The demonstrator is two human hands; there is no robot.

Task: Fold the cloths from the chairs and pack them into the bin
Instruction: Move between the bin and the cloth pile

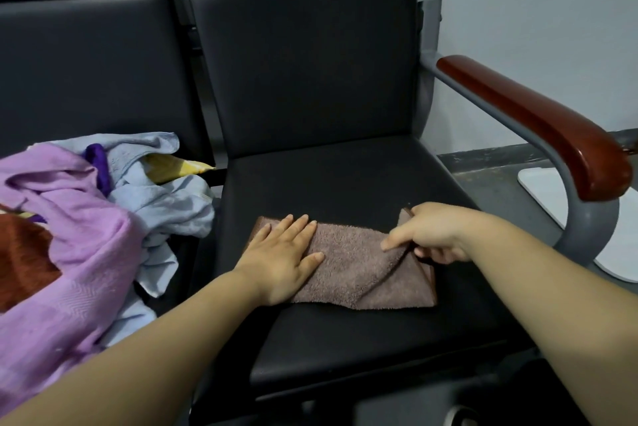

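Head view: left hand [283,253] presses towel [355,263], right hand [431,232] seemingly pinches edge.

the left grip [281,255] hides the left end of the brown towel [359,270]; the lower fingers of the right grip [431,236] are lost under its raised fold. the purple cloth [69,253] and the white slab [542,187] run off the left and right edges.

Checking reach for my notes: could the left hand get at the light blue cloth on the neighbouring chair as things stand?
Probably yes: the left hand lies flat on the brown towel, gripping nothing, and the light blue cloth sits just to its left with nothing between them.
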